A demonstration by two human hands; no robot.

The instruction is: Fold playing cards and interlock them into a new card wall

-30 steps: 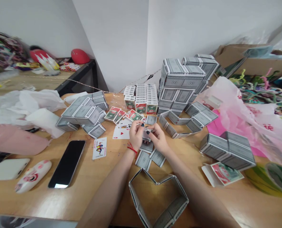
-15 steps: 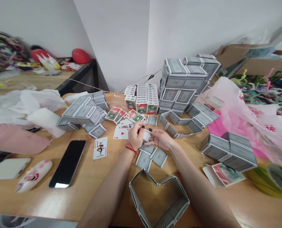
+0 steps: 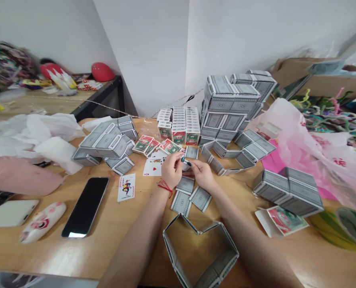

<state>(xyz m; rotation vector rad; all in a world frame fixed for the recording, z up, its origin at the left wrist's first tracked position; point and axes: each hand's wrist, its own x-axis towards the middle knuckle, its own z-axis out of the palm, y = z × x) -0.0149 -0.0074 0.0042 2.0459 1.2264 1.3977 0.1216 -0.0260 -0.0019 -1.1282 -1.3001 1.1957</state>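
My left hand (image 3: 172, 172), with a red cord at the wrist, is closed with its thumb and fingers pinching one end of a playing card (image 3: 185, 163). At the card's other end my right hand (image 3: 203, 174) is closed too, its fingertips together. The card is seen nearly edge-on and is mostly hidden by the fingers. Below the hands lie several grey-backed cards (image 3: 181, 203), face down. Closer to me stands a heart-shaped ring of folded cards (image 3: 213, 276). Face-up cards (image 3: 152, 168) lie just beyond my left hand.
A tall stack of folded-card blocks (image 3: 225, 108) stands at the back right, beside rows of boxed decks (image 3: 178, 126). More card blocks are at left (image 3: 102, 140) and right (image 3: 288, 192). A phone (image 3: 86, 206), joker card (image 3: 126, 188) and green-yellow tape roll (image 3: 342, 228) lie on the table.
My right hand's fingers have curled in from a more spread pose and now pinch the card close to my left fingertips. The card has tilted from showing its face to nearly edge-on.
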